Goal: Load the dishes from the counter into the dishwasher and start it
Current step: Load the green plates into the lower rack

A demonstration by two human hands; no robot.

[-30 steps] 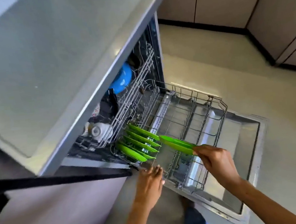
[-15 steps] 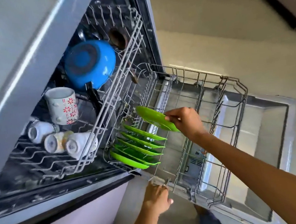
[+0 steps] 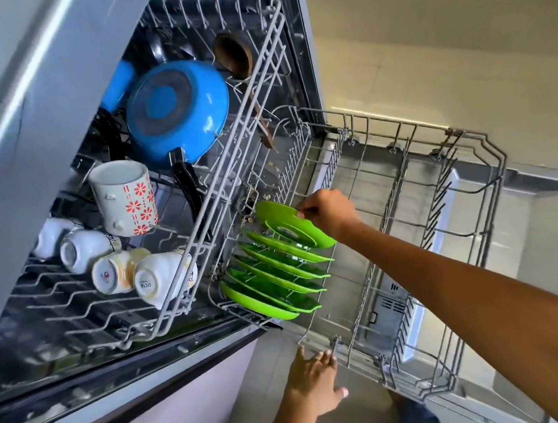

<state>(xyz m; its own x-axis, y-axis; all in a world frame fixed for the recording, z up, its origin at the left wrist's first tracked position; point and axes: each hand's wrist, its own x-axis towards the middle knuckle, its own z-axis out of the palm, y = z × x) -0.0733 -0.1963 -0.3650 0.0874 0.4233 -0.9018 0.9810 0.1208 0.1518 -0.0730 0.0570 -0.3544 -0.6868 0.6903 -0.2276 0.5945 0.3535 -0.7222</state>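
The upper rack is sitting partly inside the dishwasher and is taken here as the landmark. It is holding, at its near left end, four small white cups lying tipped on their sides, close together. Just behind them a floral mug is standing mouth-up or slightly tilted; which cannot be told. Further back in the upper rack a blue pan is leaning on edge with its base facing the camera, and a wooden spoon is standing against the rack's right wall.

Below and right of the upper rack, the lower rack is standing pulled out over the open door. Its left end, nearest the upper rack, is carrying five green plates slotted on edge in a row; the remainder appears unfilled.

The step in hand is judged to be plate loading. The right hand is pinching the rim of a sixth green plate, which is hovering tilted over the back of that row and is not yet seated. The next move calls for lowering it upright between free tines behind the fifth plate, then releasing.

Below the lower rack's near corner, the left hand is resting with straight fingers touching the rack frame, gripping nothing.
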